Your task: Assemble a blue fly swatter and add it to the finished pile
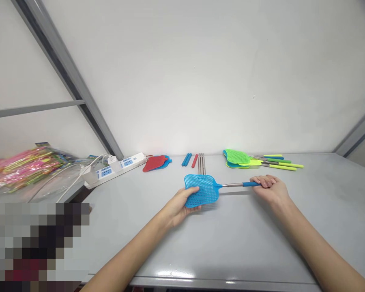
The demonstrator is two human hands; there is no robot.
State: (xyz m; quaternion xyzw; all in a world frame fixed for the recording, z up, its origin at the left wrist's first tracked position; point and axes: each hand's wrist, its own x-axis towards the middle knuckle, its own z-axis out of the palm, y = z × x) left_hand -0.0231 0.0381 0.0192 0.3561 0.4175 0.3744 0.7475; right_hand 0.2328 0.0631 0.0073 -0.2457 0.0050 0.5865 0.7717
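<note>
The left hand (178,207) grips the head of a blue plastic mesh fly swatter (202,190); the right hand (270,190) is closed around its blue handle (251,183).

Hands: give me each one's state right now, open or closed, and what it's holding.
Left hand: closed, holding the head of the blue fly swatter.
Right hand: closed, holding the swatter's blue handle.

Swatter: blue plastic fly swatter (202,190), looks fine from here
Head: square-ish mesh head (200,194) full of small holes, pinched in my left hand (181,207)
Shaft: thin steel shaft (232,185) running sideways
Grip: blue grip (250,184), wrapped in my right hand (269,190)
</note>
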